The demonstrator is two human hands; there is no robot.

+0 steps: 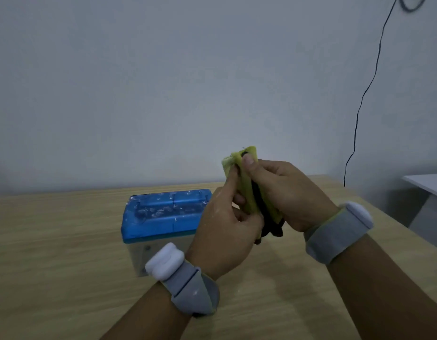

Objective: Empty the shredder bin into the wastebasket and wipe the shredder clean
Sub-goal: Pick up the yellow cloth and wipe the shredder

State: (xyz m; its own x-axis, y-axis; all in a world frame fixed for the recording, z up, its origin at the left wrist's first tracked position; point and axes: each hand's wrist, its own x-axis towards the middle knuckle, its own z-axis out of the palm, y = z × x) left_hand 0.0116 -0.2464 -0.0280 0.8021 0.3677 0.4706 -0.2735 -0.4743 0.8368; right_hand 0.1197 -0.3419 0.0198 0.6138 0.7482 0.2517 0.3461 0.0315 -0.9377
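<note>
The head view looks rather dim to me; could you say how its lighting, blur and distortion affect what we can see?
Head view: dim, bluish, even light without hard shadows or glare; the whole frame is soft, so specks on the blue shredder lid smear; wide-angle bending curves the table edge; the yellow cloth in both hands stays readable.

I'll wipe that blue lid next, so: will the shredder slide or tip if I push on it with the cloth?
The shredder looks small and boxy, so probably light; it may slide on the smooth wooden table. Tipping seems unlikely: it sits flat and broad.
</note>
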